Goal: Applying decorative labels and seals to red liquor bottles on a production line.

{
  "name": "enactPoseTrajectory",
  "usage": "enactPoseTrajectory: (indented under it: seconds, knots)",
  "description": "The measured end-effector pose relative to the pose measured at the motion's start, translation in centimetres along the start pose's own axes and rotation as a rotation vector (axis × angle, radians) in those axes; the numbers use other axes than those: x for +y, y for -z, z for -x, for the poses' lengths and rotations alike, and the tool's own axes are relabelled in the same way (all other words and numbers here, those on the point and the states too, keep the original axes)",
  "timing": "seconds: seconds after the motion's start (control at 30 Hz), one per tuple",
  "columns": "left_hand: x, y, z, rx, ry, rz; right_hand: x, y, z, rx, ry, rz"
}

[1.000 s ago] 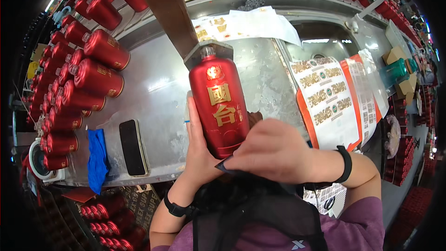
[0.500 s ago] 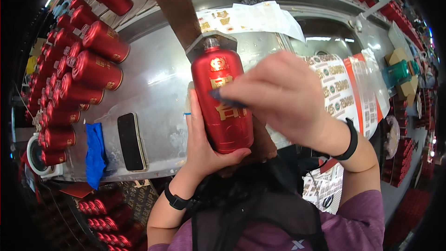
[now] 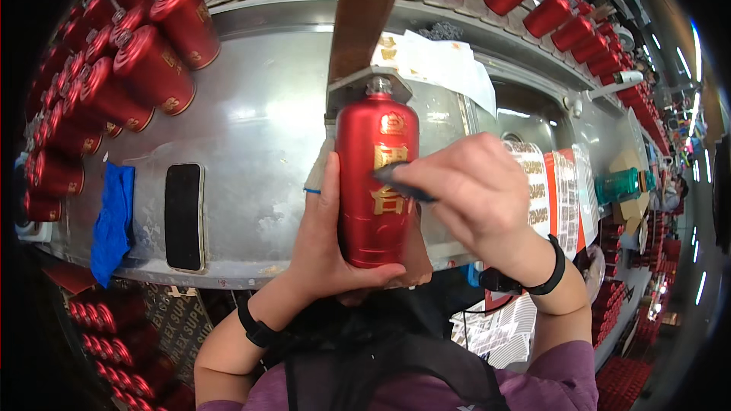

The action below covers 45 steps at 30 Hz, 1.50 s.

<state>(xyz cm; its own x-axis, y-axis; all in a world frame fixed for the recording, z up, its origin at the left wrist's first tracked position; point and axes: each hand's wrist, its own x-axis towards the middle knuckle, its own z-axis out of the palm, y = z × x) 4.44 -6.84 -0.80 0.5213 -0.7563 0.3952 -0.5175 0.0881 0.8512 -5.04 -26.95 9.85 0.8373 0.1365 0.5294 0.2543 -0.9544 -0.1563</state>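
A red bottle (image 3: 375,236) with raised gold characters and a clear glass neck lies tilted on a brown wooden stand (image 3: 365,7), its neck by a grey metal bracket (image 3: 403,90). My left hand (image 3: 324,240) closes round its lower left side, fingers along the side and thumb across the base. In a closed grip, my right hand (image 3: 480,194) has a small dark flat piece, like a scraper, (image 3: 392,179) with its tip against the gold characters. Its exact kind cannot be made out.
Many red bottles (image 3: 152,68) stand at the left. On the metal worktop (image 3: 251,175) lie a phone (image 3: 185,217) and a blue cloth (image 3: 114,221). Sheets of gold labels (image 3: 442,61) lie behind the stand; more printed sheets (image 3: 560,198) and a green bottle (image 3: 617,185) are at the right.
The view has shifted, so the bottle and worktop sit differently in it. My right hand, blurred before, is sharper, with the dark piece still at the characters. My left hand keeps its hold.
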Motion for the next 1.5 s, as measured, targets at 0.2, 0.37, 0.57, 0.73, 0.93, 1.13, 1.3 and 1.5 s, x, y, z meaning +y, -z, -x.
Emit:
enactPoseTrajectory:
  seconds: [0.2,0.37,0.57,0.73,0.93,1.13,1.3,1.5]
  knots:
    - [0.6,0.3,-0.1,-0.025,-0.011,-0.074,-0.2,0.3,-1.4,-0.007,0.016,0.064]
    - [0.6,0.2,-0.1,-0.017,-0.023,-0.092,-0.9,0.6,-1.8,-0.089,0.122,-0.048]
    - [0.3,0.0,-0.3,-0.001,-0.059,-0.054,-2.0,-0.1,-0.9,-0.137,-0.103,-0.302]
    - [0.1,-0.2,0.0,-0.021,-0.011,-0.046,-1.0,-0.4,0.9,0.185,-0.869,-0.242]
    - [0.0,-0.2,0.2,-0.034,0.046,-0.007,-3.0,-0.9,3.4,0.156,-0.789,-0.576]
    - [0.1,-0.5,0.2,-0.021,0.104,0.056,-2.1,-1.1,4.5,0.061,-0.496,-0.584]
    - [0.3,-0.6,0.3,-0.027,0.089,0.052,-0.9,-0.6,3.8,0.183,-0.856,-0.39]
    - [0.4,-0.8,0.1,-0.005,0.154,0.112,0.5,0.6,0.6,0.015,-0.886,-0.616]
